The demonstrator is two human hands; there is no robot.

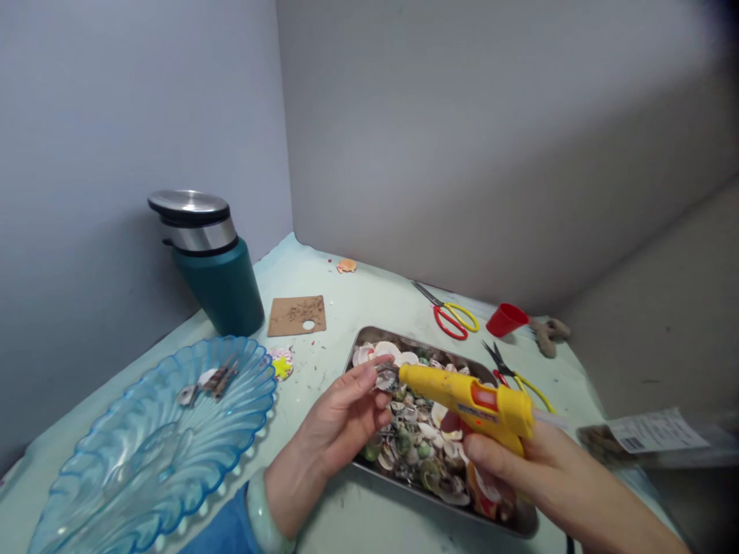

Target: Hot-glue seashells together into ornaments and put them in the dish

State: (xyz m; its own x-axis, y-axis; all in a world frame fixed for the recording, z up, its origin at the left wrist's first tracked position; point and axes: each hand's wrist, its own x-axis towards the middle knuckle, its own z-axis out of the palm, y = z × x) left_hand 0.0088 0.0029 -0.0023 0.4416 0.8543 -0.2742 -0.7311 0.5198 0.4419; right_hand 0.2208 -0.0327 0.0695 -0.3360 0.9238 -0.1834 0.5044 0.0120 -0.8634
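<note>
Left fingers [353, 387] pinch a small shell [387, 380] just beside the nozzle of the yellow glue gun [450, 386], gripped by right fingers [493, 455]. Below both: metal tray [526, 523], edges raised. Open desk [312, 369] separates left fingers from the blue dish [231, 454].

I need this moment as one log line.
left hand: pinching small shell-like piece | right hand: gripping yellow glue gun, nozzle near piece | beneath: metal tray with shells

The blue dish [157, 450] is cropped below; the right hand [523, 465] partly hides the glue gun [447, 388].
</note>
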